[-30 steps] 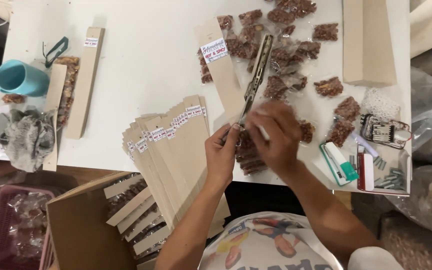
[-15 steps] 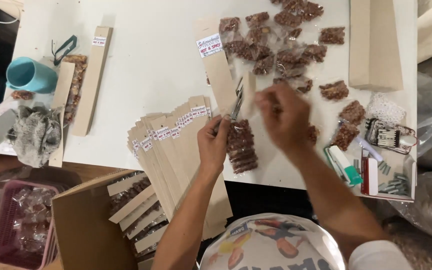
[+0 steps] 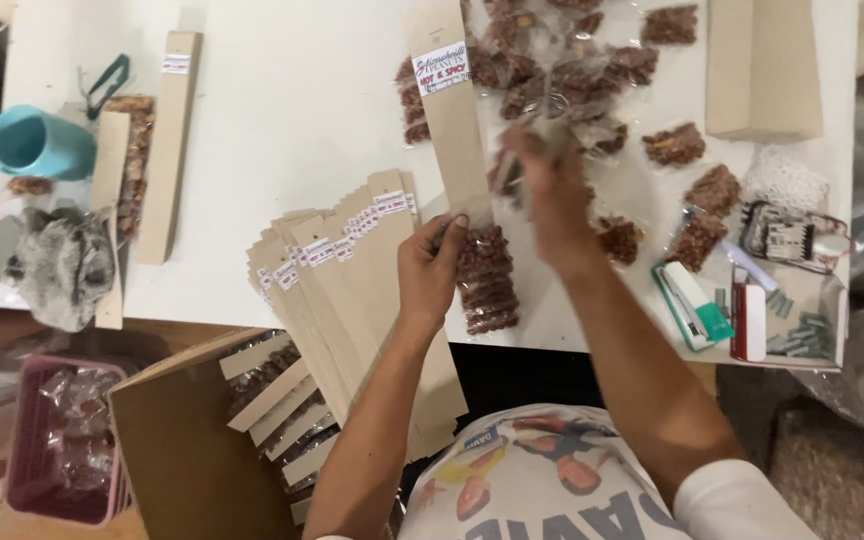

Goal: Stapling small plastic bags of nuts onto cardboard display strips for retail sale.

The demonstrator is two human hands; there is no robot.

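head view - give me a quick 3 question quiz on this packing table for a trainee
1. True or false: the left hand rests on the long cardboard strip that has small bags of nuts fixed along it.
2. What lies fanned out just left of the left hand? A) a stack of labelled cardboard strips B) a roll of tape C) a pile of lids
3. Fill in: the cup at the table's far left edge is ____ in colour.

Key: 1 true; 2 A; 3 teal. The right hand is blurred, so what it grips cannot be told.
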